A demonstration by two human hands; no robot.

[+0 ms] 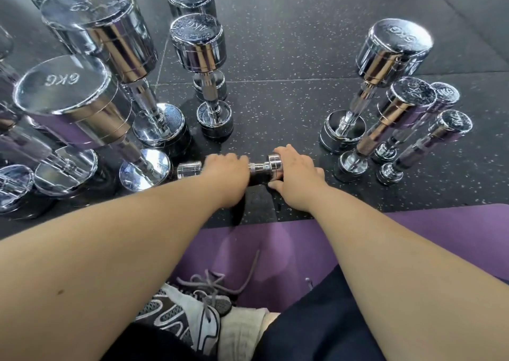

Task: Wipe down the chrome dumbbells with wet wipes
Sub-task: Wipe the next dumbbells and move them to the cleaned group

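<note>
Small dumbbell [274,165] held in both hands; no wipe in view.
It lies flat on the speckled rubber floor [289,57] beside the purple mat [275,239]; left hand [225,168] fingers clamped round the handle, right hand [297,173] fingers curled over the right head. Judged: steadied for wiping; next needs a wipe. Upright dumbbells [203,44] flank it.
</note>
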